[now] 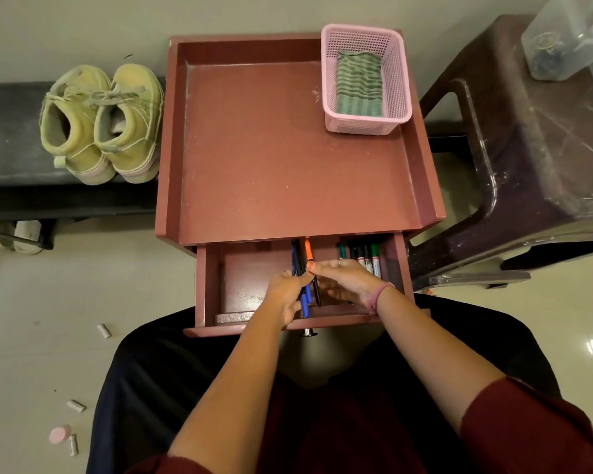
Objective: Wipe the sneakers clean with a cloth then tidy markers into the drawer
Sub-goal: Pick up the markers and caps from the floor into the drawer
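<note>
My left grip [286,291] held the markers [303,285] over the open drawer [240,285]; right grip [343,280] loosely open, touching them.

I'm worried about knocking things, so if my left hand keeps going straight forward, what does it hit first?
Probably the back of the open drawer, under the tabletop; the left hand holds a bundle of pens pointing that way. Depth is unclear.

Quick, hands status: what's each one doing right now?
Left hand: grips a bunch of markers over the open drawer.
Right hand: fingers straight, touching the same markers, gripping nothing.
</note>
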{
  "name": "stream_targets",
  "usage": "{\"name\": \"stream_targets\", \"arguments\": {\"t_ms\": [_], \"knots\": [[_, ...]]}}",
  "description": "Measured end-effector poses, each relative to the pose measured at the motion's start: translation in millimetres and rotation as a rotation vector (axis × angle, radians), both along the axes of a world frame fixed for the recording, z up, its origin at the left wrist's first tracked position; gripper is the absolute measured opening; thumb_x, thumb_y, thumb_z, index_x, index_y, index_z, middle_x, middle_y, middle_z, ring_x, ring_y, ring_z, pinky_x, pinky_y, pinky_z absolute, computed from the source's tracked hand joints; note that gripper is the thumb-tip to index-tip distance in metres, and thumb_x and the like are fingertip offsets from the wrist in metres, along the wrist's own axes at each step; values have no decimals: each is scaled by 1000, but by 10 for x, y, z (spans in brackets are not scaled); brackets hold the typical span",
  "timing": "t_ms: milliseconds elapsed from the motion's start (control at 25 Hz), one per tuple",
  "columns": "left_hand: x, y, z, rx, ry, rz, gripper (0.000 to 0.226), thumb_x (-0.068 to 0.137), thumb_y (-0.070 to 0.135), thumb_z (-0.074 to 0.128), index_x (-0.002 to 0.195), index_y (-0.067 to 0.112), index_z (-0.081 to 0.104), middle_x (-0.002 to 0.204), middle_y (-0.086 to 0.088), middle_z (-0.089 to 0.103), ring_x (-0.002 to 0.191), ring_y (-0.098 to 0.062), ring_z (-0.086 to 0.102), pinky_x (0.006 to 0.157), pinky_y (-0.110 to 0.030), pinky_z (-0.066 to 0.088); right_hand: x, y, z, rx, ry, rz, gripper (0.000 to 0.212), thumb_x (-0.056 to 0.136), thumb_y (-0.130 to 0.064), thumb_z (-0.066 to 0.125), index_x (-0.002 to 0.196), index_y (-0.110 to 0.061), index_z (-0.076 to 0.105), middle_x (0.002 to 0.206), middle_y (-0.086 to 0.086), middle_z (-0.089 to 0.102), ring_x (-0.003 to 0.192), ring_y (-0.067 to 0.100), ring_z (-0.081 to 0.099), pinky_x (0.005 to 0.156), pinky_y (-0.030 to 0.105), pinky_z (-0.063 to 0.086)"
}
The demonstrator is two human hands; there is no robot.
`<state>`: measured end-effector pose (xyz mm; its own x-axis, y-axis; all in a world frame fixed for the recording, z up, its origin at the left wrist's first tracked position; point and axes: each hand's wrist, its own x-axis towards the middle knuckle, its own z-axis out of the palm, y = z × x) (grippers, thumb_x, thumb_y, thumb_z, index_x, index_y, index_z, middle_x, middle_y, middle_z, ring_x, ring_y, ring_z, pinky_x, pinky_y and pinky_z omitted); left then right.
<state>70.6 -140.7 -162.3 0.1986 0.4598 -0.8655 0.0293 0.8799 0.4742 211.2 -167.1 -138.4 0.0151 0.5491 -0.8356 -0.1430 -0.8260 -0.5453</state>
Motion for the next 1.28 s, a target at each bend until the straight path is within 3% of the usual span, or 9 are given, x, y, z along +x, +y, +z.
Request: {"name": "stream_targets", "arguments": {"t_ms": [160, 240, 360, 440, 680, 920, 1040, 1160, 1280], "knots": [[13, -15, 5, 54, -8, -46, 6, 89, 10, 67, 89, 12, 62, 83, -5, 64, 76, -16, 62, 67, -31, 54, -13, 39, -155, -49, -45, -200, 27, 77, -31, 77, 96, -12, 70, 75, -1, 65, 63, 6, 58, 54, 17, 47], [9, -18, 8, 60, -5, -34, 6, 91, 8, 65, 93, 10, 61, 85, -5, 66, 78, -14, 65, 63, -29, 54, 55, 82, -264, -35, -124, -283, 23, 80, -26, 75, 94, -9, 69, 69, 0, 64, 58, 7, 58, 53, 18, 50], [-11, -19, -18, 30, 2, 17, 15, 92, 8, 64, 105, 5, 56, 91, -7, 67, 81, -15, 68, 62, -29, 55, 218, 118, -520, -11, -530, -38, 21, 81, -22, 72, 90, -3, 73, 67, 4, 67, 60, 13, 61, 71, 30, 57], [-29, -22, -39, 2, 0, 58, 15, 92, 8, 63, 104, 5, 56, 91, -7, 66, 81, -15, 68, 65, -31, 56, 280, 119, -646, -25, -697, 166, 20, 80, -22, 71, 86, -3, 72, 74, 7, 68, 72, 19, 66, 79, 32, 56], [-53, -41, -87, -10, -8, 99, 9, 92, 10, 64, 97, 8, 57, 96, -8, 67, 86, -15, 68, 70, -33, 58, 229, 163, -850, -12, -895, 528, 34, 82, -30, 69, 89, 3, 67, 93, 20, 68, 89, 32, 65, 71, 28, 49], [-70, -43, -86, -11, -26, 131, 7, 92, 10, 64, 92, 9, 56, 91, -6, 65, 85, -14, 67, 72, -35, 58, 234, 172, -777, -64, -1004, 531, 35, 83, -24, 69, 105, 3, 62, 110, 20, 65, 104, 35, 61, 83, 34, 50], [-69, -45, -116, -16, -20, 128, 9, 91, 10, 65, 93, 9, 56, 91, -6, 66, 85, -14, 67, 73, -35, 58, 261, 149, -723, -152, -884, 385, 37, 79, -28, 73, 100, 1, 65, 100, 15, 68, 93, 30, 66, 82, 34, 53], [-48, -38, -109, -10, -38, 104, 12, 90, 8, 65, 97, 7, 56, 91, -7, 67, 83, -14, 68, 77, -36, 57, 179, 160, -514, -103, -375, 100, 30, 83, -34, 71, 90, -5, 69, 82, 6, 71, 66, 14, 65, 67, 29, 56], [9, -38, -100, 32, -58, 2, 12, 90, 8, 65, 99, 6, 58, 89, -7, 68, 76, -11, 70, 76, -32, 58, 60, 143, -213, -51, 27, 31, 29, 81, -43, 70, 89, -15, 73, 85, 0, 73, 75, 13, 67, 68, 24, 54]]}}
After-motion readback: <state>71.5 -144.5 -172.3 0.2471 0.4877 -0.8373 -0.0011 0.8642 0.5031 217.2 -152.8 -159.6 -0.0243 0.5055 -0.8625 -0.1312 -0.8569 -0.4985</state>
